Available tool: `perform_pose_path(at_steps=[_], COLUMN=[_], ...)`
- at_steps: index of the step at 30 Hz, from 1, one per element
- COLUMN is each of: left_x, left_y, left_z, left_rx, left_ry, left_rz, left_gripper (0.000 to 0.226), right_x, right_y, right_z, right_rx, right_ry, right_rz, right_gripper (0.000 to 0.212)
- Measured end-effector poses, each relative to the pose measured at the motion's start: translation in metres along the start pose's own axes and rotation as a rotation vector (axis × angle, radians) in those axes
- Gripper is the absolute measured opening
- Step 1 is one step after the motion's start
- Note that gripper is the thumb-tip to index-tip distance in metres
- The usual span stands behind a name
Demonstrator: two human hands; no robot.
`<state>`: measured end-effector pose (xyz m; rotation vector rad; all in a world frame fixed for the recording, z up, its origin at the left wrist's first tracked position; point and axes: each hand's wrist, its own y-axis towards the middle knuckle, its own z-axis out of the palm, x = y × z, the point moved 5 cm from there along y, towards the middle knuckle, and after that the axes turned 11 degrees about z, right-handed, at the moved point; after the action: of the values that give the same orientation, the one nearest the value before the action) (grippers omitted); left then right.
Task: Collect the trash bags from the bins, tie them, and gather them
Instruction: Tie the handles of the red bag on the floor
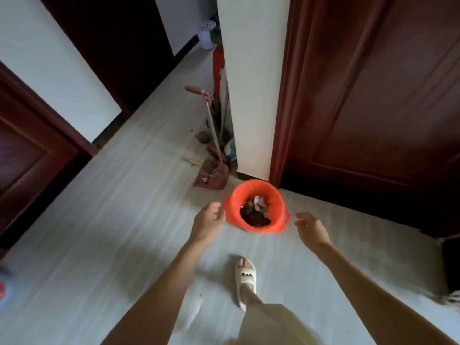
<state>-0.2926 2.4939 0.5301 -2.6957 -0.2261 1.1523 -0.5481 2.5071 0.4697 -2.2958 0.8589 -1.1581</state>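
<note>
**A:** Where's the bin?

**B:** An orange-lined trash bin (256, 206) stands on the pale floor (112, 220), at the foot of a white wall corner (251, 95) and just left of a dark red door (373, 95). The orange trash bag (273, 195) is folded over its rim, and dark rubbish with a scrap of white paper lies inside.

**A:** And the hands?

**B:** Both reach toward it, one on each side. The left hand (207, 220) hovers just beside the bin's left rim, fingers loosely spread and holding nothing; whether the fingertips touch the bag, I can't tell. The right hand (310, 226) is near the right rim, a small gap between them, fingers relaxed and slightly curled, also empty.

**A:** Anything else nearby?

**B:** A brown dustpan (211, 175) with a long handle leans by the wall corner behind the bin. One foot in a cream slipper (246, 280) stands on the floor below the bin, between the two forearms.
</note>
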Motion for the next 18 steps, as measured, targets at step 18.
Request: perform_pose_path(at_steps=[18], left_x=[0.117], left_y=[0.338], left_z=[0.121], left_rx=[0.516], left_ry=[0.229], left_rz=[0.067], left_gripper=[0.041], right_x=[0.011], right_y=[0.223], right_z=[0.139], right_rx=[-0.266], right_ry=[0.265], right_rz=[0.535], right_gripper=[0.040])
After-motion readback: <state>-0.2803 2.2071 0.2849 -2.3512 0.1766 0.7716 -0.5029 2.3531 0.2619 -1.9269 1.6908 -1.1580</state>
